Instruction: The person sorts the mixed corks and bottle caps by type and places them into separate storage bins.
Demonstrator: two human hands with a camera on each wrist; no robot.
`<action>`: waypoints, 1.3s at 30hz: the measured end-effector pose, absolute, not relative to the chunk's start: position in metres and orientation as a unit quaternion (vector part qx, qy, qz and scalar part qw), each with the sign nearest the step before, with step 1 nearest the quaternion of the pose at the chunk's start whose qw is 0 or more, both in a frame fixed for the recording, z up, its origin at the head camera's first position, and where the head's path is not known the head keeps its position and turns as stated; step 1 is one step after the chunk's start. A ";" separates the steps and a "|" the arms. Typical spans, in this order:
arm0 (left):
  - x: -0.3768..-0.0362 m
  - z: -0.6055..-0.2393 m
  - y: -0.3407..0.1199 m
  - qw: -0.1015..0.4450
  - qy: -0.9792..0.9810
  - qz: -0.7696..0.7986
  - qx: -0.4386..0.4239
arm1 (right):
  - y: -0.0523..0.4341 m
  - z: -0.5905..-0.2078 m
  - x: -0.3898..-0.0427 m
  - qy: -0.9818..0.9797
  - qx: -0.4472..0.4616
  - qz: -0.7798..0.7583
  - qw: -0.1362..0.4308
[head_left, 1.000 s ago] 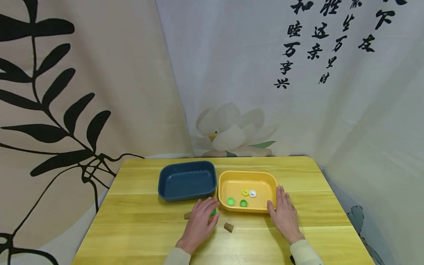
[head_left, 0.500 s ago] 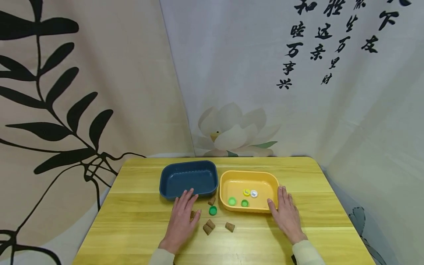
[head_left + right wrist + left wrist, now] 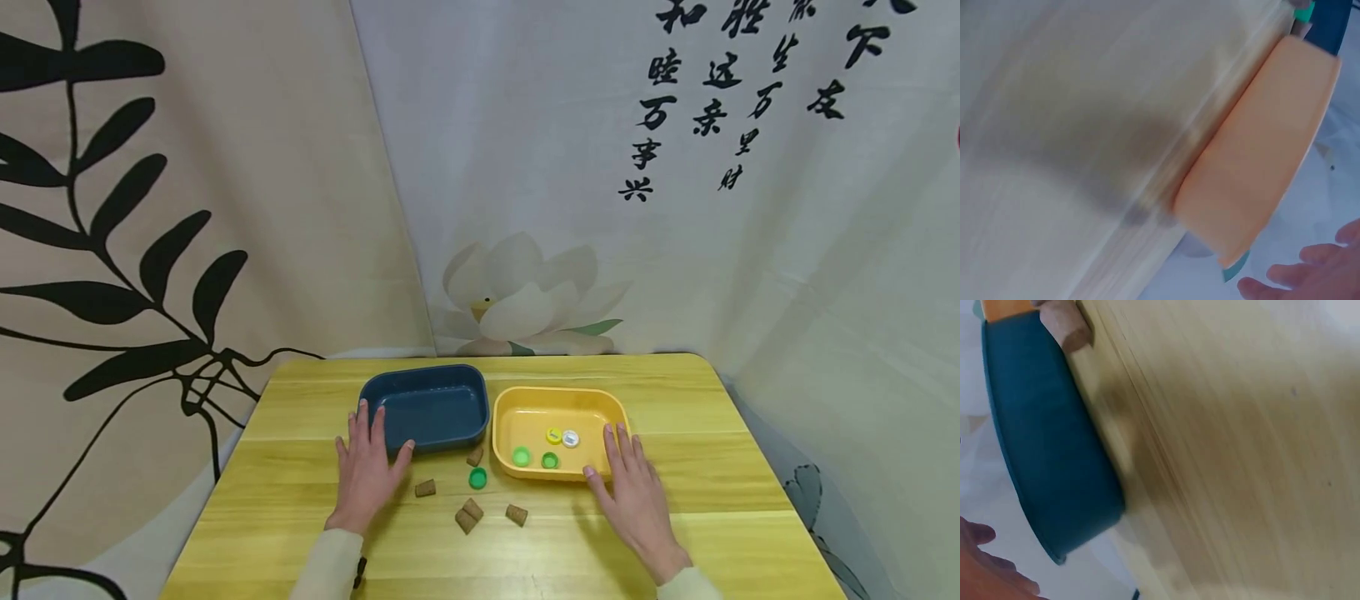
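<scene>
Left hand (image 3: 367, 473) is lying flat, fingers spread, holding nothing, now touching the blue tray (image 3: 423, 407) at its seven o'clock corner, having slid off the corks (image 3: 469, 514) and green cap (image 3: 477, 477), which are sitting uncovered at its four o'clock. Right hand (image 3: 630, 492), spread and empty, is still resting against the yellow tray (image 3: 558, 402).
</scene>
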State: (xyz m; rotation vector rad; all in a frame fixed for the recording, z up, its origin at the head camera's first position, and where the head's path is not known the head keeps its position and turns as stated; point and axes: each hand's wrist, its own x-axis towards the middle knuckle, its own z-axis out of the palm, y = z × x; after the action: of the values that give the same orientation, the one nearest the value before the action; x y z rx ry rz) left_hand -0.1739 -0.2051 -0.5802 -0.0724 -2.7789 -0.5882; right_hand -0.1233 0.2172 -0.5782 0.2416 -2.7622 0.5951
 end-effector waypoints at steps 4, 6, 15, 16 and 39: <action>-0.181 -0.583 -0.215 0.136 -0.970 -0.201 0.002 | 0.203 -0.574 -0.112 -0.958 0.109 0.214 0.157; -0.183 -0.584 -0.218 0.124 -0.971 -0.204 0.013 | 0.196 -0.574 -0.106 -0.957 0.119 0.215 0.154; -0.190 -0.591 -0.229 0.069 -0.972 -0.221 0.041 | 0.161 -0.572 -0.086 -0.945 0.202 0.193 0.170; -0.191 -0.591 -0.229 0.064 -0.972 -0.222 0.042 | 0.158 -0.571 -0.084 -0.945 0.207 0.188 0.169; -0.199 -0.600 -0.221 0.048 -0.974 -0.213 0.059 | 0.116 -0.595 -0.091 -0.969 0.228 0.085 0.039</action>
State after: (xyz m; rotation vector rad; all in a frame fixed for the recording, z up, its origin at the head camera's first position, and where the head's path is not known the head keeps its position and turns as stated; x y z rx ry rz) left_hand -0.1992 -0.2211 -0.6001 0.1803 -2.9705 -0.6485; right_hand -0.0908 0.1164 -0.5947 0.6976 -2.9714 0.2594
